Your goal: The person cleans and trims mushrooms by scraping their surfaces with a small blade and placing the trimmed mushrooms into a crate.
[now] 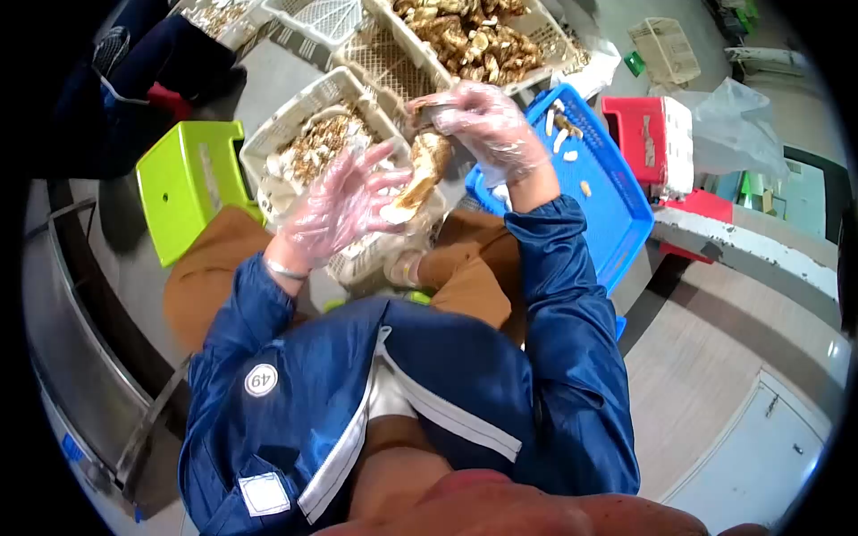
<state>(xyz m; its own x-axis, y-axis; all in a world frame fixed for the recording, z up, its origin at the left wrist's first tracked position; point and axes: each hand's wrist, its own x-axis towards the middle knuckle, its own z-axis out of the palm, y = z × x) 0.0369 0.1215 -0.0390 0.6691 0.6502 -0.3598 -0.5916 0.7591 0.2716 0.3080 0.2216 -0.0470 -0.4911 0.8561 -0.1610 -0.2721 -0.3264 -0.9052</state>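
Note:
My left hand, in a clear glove, is open with its fingers spread, palm beside the lower pale end of a long brown mushroom. The fingertips overlap its edge; firm contact cannot be made out. My right hand, also gloved, is closed at the mushroom's upper end, with a small dark grey part showing near the fingertips that is too unclear to name. Below both hands is a white basket holding brown and white trimmings.
A blue tray with mushroom pieces lies right. A crate of brown mushrooms stands ahead. A green stool is left, a red stool right. Another person's dark-clothed leg shows at upper left.

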